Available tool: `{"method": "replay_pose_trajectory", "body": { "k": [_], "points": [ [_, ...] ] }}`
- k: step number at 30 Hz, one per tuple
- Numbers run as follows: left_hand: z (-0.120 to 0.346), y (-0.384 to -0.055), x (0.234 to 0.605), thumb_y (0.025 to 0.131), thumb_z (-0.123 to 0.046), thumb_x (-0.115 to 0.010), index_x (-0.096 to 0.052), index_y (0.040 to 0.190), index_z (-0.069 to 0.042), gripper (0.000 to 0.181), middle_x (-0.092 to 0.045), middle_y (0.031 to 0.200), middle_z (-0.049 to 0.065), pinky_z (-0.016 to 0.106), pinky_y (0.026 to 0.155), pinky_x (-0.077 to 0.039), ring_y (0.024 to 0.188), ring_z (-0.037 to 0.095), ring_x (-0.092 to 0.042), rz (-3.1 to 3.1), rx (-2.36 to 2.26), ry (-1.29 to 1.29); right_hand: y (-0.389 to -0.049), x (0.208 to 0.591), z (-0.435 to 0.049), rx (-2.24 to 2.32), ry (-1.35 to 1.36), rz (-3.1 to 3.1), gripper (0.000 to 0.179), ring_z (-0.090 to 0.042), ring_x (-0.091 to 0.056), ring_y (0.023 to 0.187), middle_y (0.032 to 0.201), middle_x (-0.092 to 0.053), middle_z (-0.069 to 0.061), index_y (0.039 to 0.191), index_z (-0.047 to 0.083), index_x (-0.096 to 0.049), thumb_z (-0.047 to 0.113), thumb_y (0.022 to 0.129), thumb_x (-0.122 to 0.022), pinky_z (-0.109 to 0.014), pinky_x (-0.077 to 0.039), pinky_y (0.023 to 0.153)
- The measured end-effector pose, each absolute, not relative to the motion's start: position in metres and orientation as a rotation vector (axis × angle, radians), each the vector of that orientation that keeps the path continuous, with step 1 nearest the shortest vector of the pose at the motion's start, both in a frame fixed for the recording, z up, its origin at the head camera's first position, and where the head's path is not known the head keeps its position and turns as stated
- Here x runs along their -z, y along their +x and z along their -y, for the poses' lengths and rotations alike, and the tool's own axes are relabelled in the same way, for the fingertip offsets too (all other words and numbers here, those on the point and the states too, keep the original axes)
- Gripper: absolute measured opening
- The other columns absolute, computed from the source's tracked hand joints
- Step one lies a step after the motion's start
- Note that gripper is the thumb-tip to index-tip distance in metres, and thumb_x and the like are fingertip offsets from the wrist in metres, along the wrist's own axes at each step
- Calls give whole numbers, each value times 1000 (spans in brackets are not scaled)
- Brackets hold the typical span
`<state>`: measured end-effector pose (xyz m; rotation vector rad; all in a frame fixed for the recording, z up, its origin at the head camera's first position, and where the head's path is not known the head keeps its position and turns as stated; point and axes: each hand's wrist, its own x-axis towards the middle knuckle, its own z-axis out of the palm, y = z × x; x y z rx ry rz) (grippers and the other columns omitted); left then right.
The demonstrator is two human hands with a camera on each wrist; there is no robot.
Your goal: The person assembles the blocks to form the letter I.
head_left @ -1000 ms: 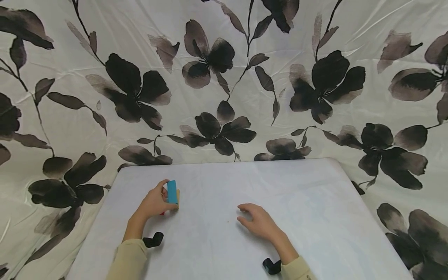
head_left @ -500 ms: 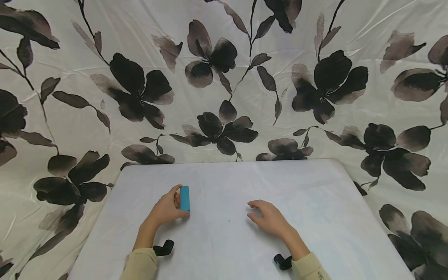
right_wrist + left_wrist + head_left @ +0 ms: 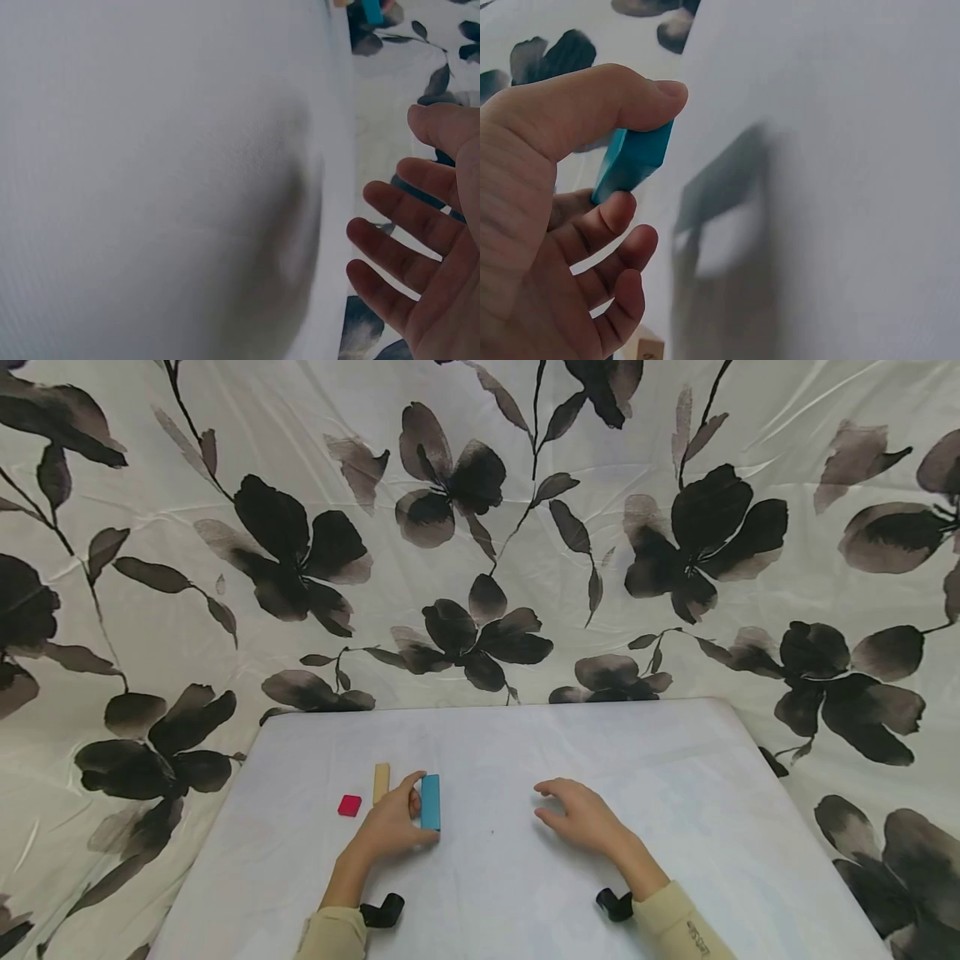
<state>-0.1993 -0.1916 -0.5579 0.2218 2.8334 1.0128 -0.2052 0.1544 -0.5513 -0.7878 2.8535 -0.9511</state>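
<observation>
My left hand (image 3: 392, 825) pinches a blue rectangular block (image 3: 431, 802) between thumb and forefinger. In the left wrist view the block (image 3: 637, 157) hangs above the table, its shadow apart from it, while the other fingers curl loosely beneath. Behind that hand lie a pale yellow oblong block (image 3: 382, 779), its near end partly covered, and a small red block (image 3: 349, 806). My right hand (image 3: 588, 818) hovers over the table with relaxed, parted fingers and nothing in them; the right wrist view shows its spread fingers (image 3: 401, 210).
A white table (image 3: 480, 910) spreads beneath both hands. Past its far edge hangs a pale cloth (image 3: 570, 635) with dark flowers. Black devices (image 3: 384, 911) sit at both wrists.
My left hand has carried the blue block rightward and slightly nearer, uncovering the yellow and red blocks. The right hand has shifted a little to the right, still holding nothing.
</observation>
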Motion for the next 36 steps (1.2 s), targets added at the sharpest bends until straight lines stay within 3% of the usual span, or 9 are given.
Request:
{"method": "replay_pose_trajectory", "body": {
  "k": [26,36],
  "points": [
    [128,-197,563,64,-27,-89,-37,146,-4,100,-50,90,-5,27,61,-41,72,10,-48,-2769,-1152,430,-253,536,-171,935,-875,-2848,39,-24,-61,106,118,-65,-9,126,4,-62,23,92,-67,-43,-47,89],
    [111,-198,569,62,-32,-90,-39,146,-3,102,-50,90,-6,28,62,-42,73,10,-48,-2756,-1110,431,-262,544,-174,1063,-725,-2853,39,-22,-61,102,118,-65,-8,125,4,-62,22,92,-68,-43,-47,87]
  ]
}}
